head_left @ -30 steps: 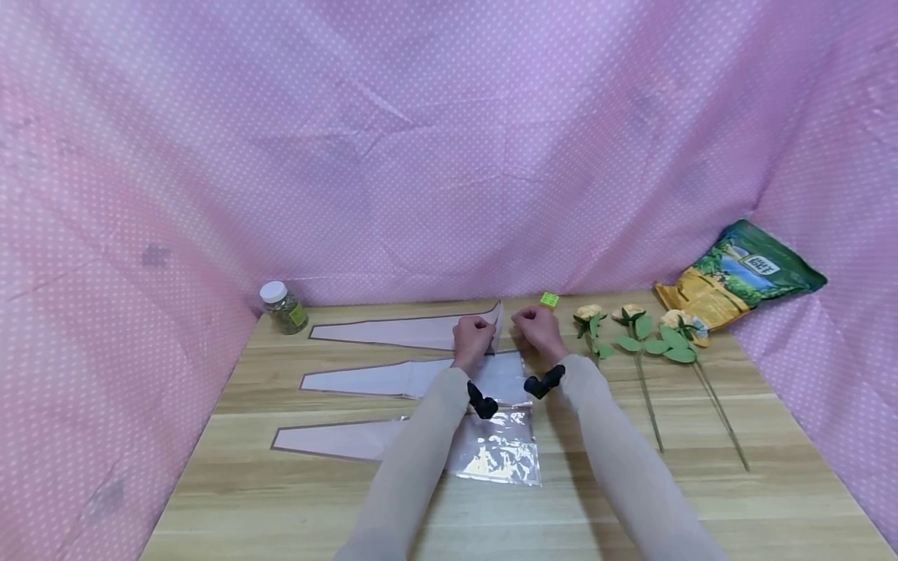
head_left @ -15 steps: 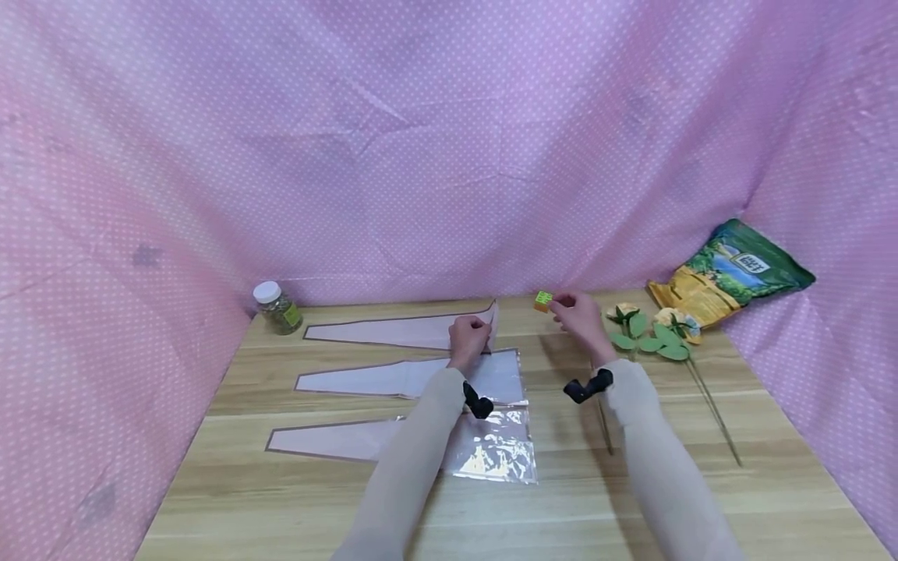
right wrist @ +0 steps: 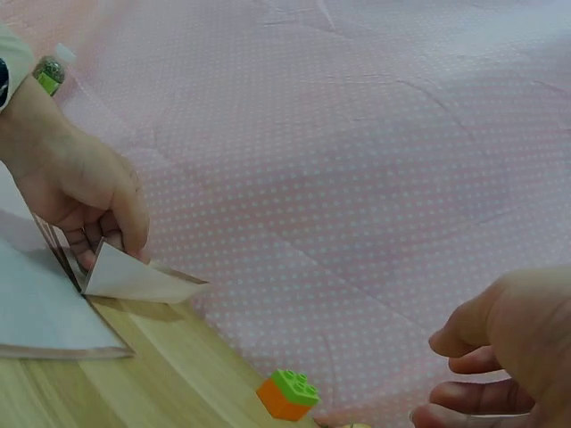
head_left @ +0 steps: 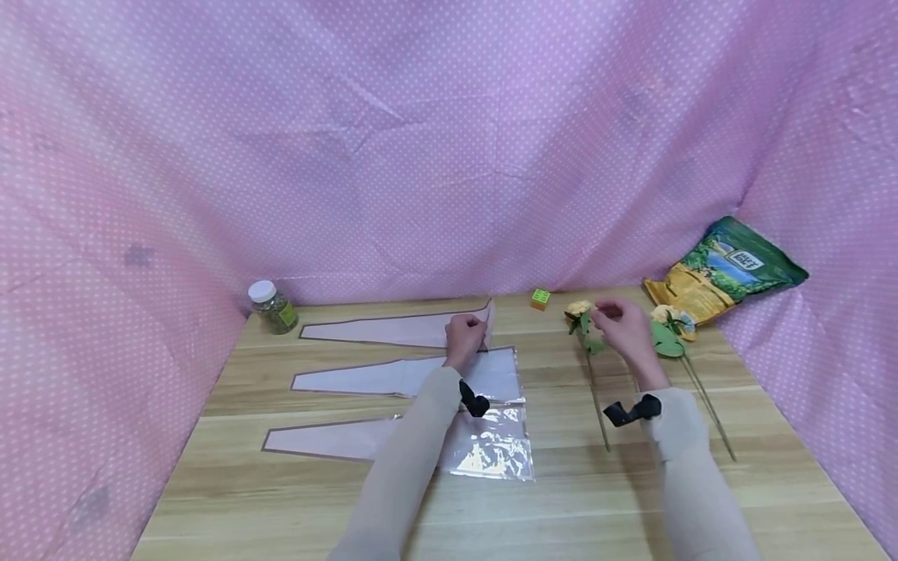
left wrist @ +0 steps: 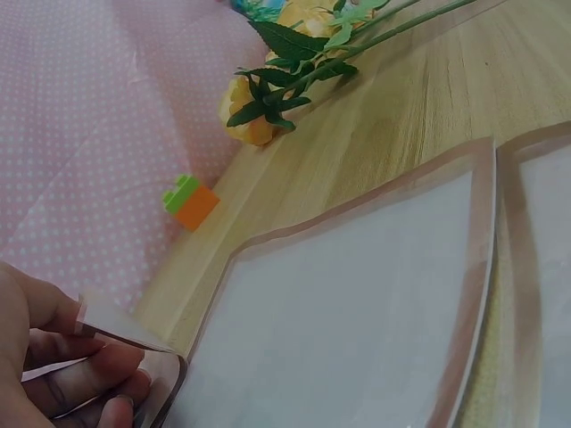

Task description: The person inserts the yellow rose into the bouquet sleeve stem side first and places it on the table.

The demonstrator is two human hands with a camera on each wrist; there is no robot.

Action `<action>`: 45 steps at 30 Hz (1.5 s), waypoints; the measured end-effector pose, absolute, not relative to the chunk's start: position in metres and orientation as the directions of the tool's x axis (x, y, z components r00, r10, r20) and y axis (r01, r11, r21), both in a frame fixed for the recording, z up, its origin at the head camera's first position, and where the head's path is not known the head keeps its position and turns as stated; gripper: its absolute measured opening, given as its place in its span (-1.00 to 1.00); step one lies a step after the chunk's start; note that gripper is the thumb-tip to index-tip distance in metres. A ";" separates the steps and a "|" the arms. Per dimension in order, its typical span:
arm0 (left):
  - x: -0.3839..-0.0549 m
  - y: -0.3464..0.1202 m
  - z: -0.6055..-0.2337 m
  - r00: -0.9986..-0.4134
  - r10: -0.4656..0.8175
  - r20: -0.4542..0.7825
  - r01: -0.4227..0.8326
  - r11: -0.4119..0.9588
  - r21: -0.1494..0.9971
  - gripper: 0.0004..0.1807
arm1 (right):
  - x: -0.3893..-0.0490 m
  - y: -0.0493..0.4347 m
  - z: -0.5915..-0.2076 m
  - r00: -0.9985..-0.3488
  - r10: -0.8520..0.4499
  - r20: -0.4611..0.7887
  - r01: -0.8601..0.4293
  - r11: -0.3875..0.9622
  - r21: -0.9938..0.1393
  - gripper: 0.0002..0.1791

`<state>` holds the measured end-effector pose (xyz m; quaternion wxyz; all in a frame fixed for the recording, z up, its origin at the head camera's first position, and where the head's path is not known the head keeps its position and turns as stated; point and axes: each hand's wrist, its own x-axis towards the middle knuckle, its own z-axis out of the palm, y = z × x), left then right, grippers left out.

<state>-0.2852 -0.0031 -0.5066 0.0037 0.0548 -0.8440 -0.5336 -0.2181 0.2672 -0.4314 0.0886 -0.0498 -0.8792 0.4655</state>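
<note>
In the head view my left hand (head_left: 466,341) pinches the raised wide end of the back flower sleeve (head_left: 393,331), a tapered pale bag with a brown border. The left wrist view shows its lifted corner (left wrist: 125,328) between thumb and fingers. Two more sleeves lie nearer me, a middle one (head_left: 365,379) and a front one (head_left: 330,441) with a glossy clear part. My right hand (head_left: 626,331) hovers over the yellow artificial roses, its fingers loosely bent and holding nothing. One rose (head_left: 580,308) lies left of it, another (head_left: 662,315) right; a middle one is mostly hidden beneath.
A small green and orange toy block (head_left: 539,299) stands at the table's back edge. At back left is a jar (head_left: 273,308) with a white lid. A green and yellow bag (head_left: 730,269) leans at back right. Pink dotted cloth (head_left: 449,156) walls the table (head_left: 491,522).
My right hand has left the area beside the back sleeve and moved right, past the block, to above the roses. My left hand keeps hold of the sleeve's end.
</note>
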 end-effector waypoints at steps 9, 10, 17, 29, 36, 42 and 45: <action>-0.288 -0.003 -0.509 -0.993 -0.105 -0.049 -0.088 0.416 0.905 -0.82 | -0.199 0.279 -0.449 -0.989 0.121 0.087 0.025 0.712 -0.701 -0.55; -0.288 -0.003 -0.509 -0.993 -0.105 -0.050 -0.089 0.415 0.905 -0.82 | -0.198 0.279 -0.451 -0.990 0.116 0.079 0.031 0.726 -0.687 -0.54; -0.288 -0.004 -0.507 -0.992 -0.098 -0.077 -0.110 0.404 0.908 -0.83 | -0.190 0.277 -0.467 -0.995 0.096 -0.036 0.095 0.748 -0.657 -0.42; -0.287 -0.004 -0.505 -0.993 -0.098 -0.067 -0.102 0.412 0.906 -0.83 | -0.186 0.267 -0.486 -0.993 0.073 -0.089 0.112 0.784 -0.610 -0.59; -0.285 -0.003 -0.506 -0.993 -0.097 -0.064 -0.098 0.415 0.904 -0.82 | -0.187 0.264 -0.493 -0.995 0.096 -0.038 0.100 0.799 -0.593 -0.68; -0.287 -0.004 -0.508 -0.994 -0.088 -0.066 -0.096 0.401 0.911 -0.82 | -0.187 0.263 -0.496 -0.994 0.106 -0.021 0.098 0.802 -0.590 -0.71; -0.287 -0.005 -0.509 -0.995 -0.084 -0.062 -0.090 0.395 0.914 -0.82 | -0.187 0.263 -0.496 -0.994 0.111 -0.017 0.100 0.797 -0.596 -0.74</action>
